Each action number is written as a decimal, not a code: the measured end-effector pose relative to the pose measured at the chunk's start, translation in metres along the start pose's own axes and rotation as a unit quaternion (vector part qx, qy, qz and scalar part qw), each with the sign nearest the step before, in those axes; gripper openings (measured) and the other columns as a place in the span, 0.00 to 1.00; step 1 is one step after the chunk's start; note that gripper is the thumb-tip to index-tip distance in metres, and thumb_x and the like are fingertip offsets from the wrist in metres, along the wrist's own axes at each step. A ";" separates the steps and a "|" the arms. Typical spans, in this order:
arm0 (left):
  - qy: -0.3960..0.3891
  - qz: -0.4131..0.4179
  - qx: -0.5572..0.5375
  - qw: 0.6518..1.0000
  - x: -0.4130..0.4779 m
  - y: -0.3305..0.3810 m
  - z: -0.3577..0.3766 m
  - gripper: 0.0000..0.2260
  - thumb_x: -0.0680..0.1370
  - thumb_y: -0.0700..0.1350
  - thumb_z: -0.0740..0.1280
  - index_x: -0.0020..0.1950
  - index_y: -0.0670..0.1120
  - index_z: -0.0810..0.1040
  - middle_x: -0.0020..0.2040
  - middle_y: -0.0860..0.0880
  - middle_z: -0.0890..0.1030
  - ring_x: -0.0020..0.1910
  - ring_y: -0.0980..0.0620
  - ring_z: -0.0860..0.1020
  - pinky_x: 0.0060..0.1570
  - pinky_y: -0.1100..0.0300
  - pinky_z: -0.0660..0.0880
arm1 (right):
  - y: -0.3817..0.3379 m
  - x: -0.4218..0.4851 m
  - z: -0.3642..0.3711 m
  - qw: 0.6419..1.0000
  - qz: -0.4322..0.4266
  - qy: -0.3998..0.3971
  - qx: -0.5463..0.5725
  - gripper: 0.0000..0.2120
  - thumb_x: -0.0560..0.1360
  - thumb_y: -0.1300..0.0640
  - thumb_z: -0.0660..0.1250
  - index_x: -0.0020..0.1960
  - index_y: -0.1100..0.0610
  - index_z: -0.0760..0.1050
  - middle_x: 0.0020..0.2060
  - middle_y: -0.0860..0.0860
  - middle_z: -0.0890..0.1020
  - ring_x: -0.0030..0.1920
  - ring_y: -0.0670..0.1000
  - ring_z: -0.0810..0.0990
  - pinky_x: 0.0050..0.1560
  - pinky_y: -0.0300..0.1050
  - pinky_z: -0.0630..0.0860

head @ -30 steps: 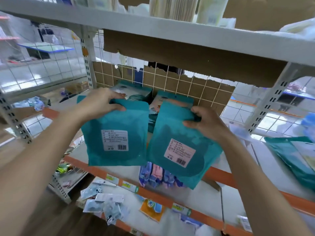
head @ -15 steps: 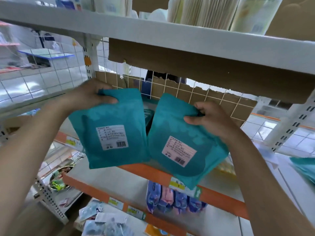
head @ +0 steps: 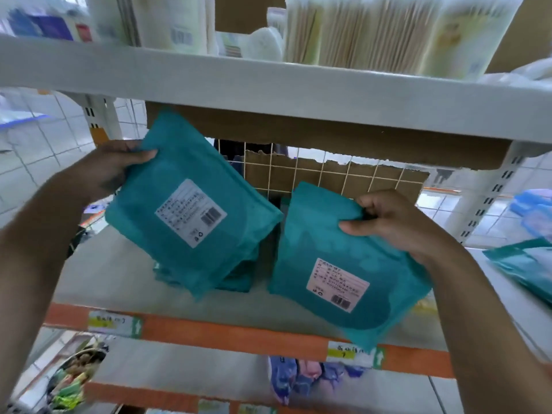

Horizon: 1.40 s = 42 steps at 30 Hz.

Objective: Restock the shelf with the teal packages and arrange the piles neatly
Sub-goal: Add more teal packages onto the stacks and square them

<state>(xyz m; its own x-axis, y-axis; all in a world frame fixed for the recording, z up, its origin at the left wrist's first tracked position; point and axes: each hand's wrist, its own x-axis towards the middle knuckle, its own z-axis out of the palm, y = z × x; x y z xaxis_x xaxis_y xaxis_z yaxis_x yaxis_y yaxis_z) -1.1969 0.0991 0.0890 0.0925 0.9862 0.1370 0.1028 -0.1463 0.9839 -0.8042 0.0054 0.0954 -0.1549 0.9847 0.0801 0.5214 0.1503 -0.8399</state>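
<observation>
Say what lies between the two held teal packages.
Head view: only a narrow gap between left package and right package, with bare shelf showing below.

Left hand and right hand extended forward, fingers curled, gripping.

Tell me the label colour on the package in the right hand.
Pale pink label with dark print, on the teal package the right hand grips; head view.
</observation>
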 end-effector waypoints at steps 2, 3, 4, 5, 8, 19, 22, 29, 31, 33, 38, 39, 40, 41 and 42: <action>0.029 -0.045 -0.009 0.999 0.016 -0.018 -0.012 0.09 0.75 0.43 0.64 0.45 0.48 0.84 0.37 0.55 0.84 0.35 0.58 0.82 0.35 0.65 0.79 | -0.002 -0.002 0.004 1.000 0.010 0.006 0.004 0.09 0.69 0.66 0.72 0.46 0.69 0.77 0.36 0.57 0.82 0.31 0.48 0.80 0.31 0.37 0.75; 0.045 -0.058 0.003 0.997 0.023 -0.028 -0.018 0.09 0.76 0.43 0.64 0.53 0.45 0.81 0.37 0.55 0.84 0.35 0.58 0.82 0.36 0.64 0.80 | -0.002 -0.003 0.007 1.000 0.014 0.008 0.002 0.09 0.69 0.66 0.72 0.47 0.69 0.77 0.38 0.59 0.83 0.32 0.48 0.81 0.32 0.38 0.75; 0.057 -0.071 0.009 0.996 0.030 -0.037 -0.024 0.12 0.77 0.42 0.63 0.59 0.42 0.78 0.37 0.54 0.84 0.35 0.57 0.82 0.36 0.63 0.80 | -0.003 -0.004 0.009 1.000 0.019 0.013 -0.001 0.09 0.69 0.66 0.72 0.47 0.69 0.78 0.39 0.60 0.83 0.33 0.49 0.81 0.33 0.39 0.76; 0.069 -0.086 0.016 0.994 0.035 -0.046 -0.027 0.13 0.78 0.41 0.63 0.62 0.41 0.75 0.37 0.54 0.84 0.34 0.57 0.82 0.36 0.62 0.80 | -0.003 -0.004 0.011 1.000 0.023 0.020 -0.002 0.09 0.70 0.65 0.72 0.47 0.69 0.78 0.40 0.60 0.83 0.33 0.49 0.81 0.33 0.39 0.76; 0.099 -0.132 0.046 0.985 0.045 -0.071 -0.027 0.13 0.78 0.40 0.64 0.62 0.41 0.74 0.28 0.55 0.82 0.26 0.59 0.79 0.26 0.65 0.77 | -0.004 -0.005 0.017 0.999 0.036 0.038 -0.008 0.10 0.69 0.65 0.72 0.47 0.70 0.77 0.39 0.61 0.82 0.34 0.49 0.80 0.34 0.39 0.75; 0.120 -0.126 0.215 0.961 0.043 -0.112 -0.002 0.30 0.69 0.40 0.75 0.68 0.39 0.69 0.63 0.37 0.73 0.58 0.40 0.73 0.54 0.51 0.71 | -0.012 -0.005 0.034 0.997 0.048 0.056 -0.035 0.07 0.70 0.64 0.72 0.46 0.66 0.78 0.38 0.57 0.83 0.33 0.47 0.81 0.35 0.40 0.76; 0.127 -0.067 0.302 0.942 0.041 -0.111 -0.005 0.39 0.66 0.45 0.76 0.73 0.44 0.62 0.70 0.38 0.67 0.67 0.38 0.67 0.65 0.43 0.66 | -0.012 -0.009 0.030 0.997 0.042 0.054 -0.035 0.04 0.70 0.64 0.72 0.45 0.63 0.78 0.38 0.56 0.84 0.34 0.47 0.82 0.35 0.40 0.77; -0.090 0.087 0.265 0.956 0.000 -0.041 0.076 0.35 0.63 0.64 0.71 0.68 0.58 0.68 0.67 0.57 0.69 0.63 0.56 0.70 0.59 0.57 0.68 | -0.008 -0.010 0.020 0.999 0.011 0.033 -0.018 0.05 0.70 0.65 0.72 0.45 0.63 0.78 0.38 0.55 0.84 0.36 0.50 0.82 0.38 0.43 0.77; -0.227 0.087 0.206 0.948 -0.020 -0.023 0.108 0.37 0.57 0.70 0.72 0.63 0.62 0.68 0.62 0.63 0.72 0.59 0.66 0.73 0.57 0.65 0.70 | -0.005 -0.009 0.015 1.000 0.003 0.023 0.010 0.05 0.70 0.66 0.71 0.45 0.63 0.78 0.37 0.55 0.83 0.35 0.49 0.82 0.36 0.42 0.77; -0.317 0.061 0.150 0.934 -0.030 -0.021 0.138 0.31 0.62 0.58 0.76 0.62 0.59 0.70 0.60 0.57 0.78 0.58 0.59 0.77 0.57 0.62 0.74 | -0.002 -0.010 0.009 0.999 -0.005 0.026 0.034 0.07 0.70 0.66 0.71 0.47 0.67 0.78 0.39 0.57 0.83 0.36 0.51 0.81 0.36 0.42 0.77; -0.288 0.072 0.056 0.953 -0.044 -0.026 0.188 0.17 0.72 0.34 0.68 0.59 0.46 0.74 0.54 0.49 0.82 0.53 0.50 0.81 0.51 0.53 0.79 | 0.012 -0.011 -0.011 0.992 -0.019 0.079 0.099 0.07 0.69 0.67 0.71 0.45 0.68 0.75 0.39 0.58 0.82 0.37 0.51 0.81 0.37 0.43 0.77; -0.274 0.080 0.034 0.958 -0.046 -0.025 0.194 0.16 0.72 0.33 0.67 0.59 0.45 0.74 0.52 0.48 0.83 0.51 0.48 0.82 0.48 0.55 0.80 | 0.016 -0.009 -0.014 0.990 -0.018 0.097 0.097 0.07 0.69 0.67 0.71 0.45 0.67 0.75 0.40 0.60 0.82 0.37 0.52 0.81 0.38 0.44 0.77; -0.257 0.083 0.015 0.963 -0.045 -0.025 0.199 0.16 0.72 0.33 0.67 0.58 0.45 0.74 0.51 0.47 0.83 0.49 0.47 0.82 0.46 0.56 0.80 | 0.021 -0.007 -0.016 0.989 -0.021 0.116 0.085 0.08 0.70 0.66 0.72 0.46 0.67 0.75 0.42 0.62 0.81 0.39 0.54 0.80 0.41 0.46 0.76; -0.238 0.084 0.000 0.968 -0.046 -0.024 0.204 0.16 0.72 0.33 0.67 0.58 0.45 0.73 0.50 0.46 0.83 0.47 0.47 0.83 0.44 0.56 0.80 | 0.027 -0.005 -0.018 0.988 -0.025 0.137 0.063 0.09 0.70 0.65 0.72 0.48 0.66 0.76 0.44 0.62 0.81 0.42 0.54 0.80 0.44 0.48 0.76; -0.217 0.085 -0.008 0.972 -0.046 -0.026 0.208 0.16 0.72 0.33 0.67 0.58 0.45 0.73 0.49 0.45 0.84 0.46 0.46 0.83 0.42 0.55 0.80 | 0.032 -0.002 -0.019 0.986 -0.029 0.160 0.028 0.12 0.70 0.63 0.72 0.52 0.63 0.76 0.48 0.58 0.81 0.47 0.54 0.80 0.49 0.49 0.75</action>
<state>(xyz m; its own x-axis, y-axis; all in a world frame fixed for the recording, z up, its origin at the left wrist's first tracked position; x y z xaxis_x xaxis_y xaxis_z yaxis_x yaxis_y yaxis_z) -0.9975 0.0419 0.0337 0.5169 0.8216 0.2405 0.0345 -0.3007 0.9531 -0.7708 0.0099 0.0785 0.0936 0.9533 0.2870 0.4717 0.2114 -0.8561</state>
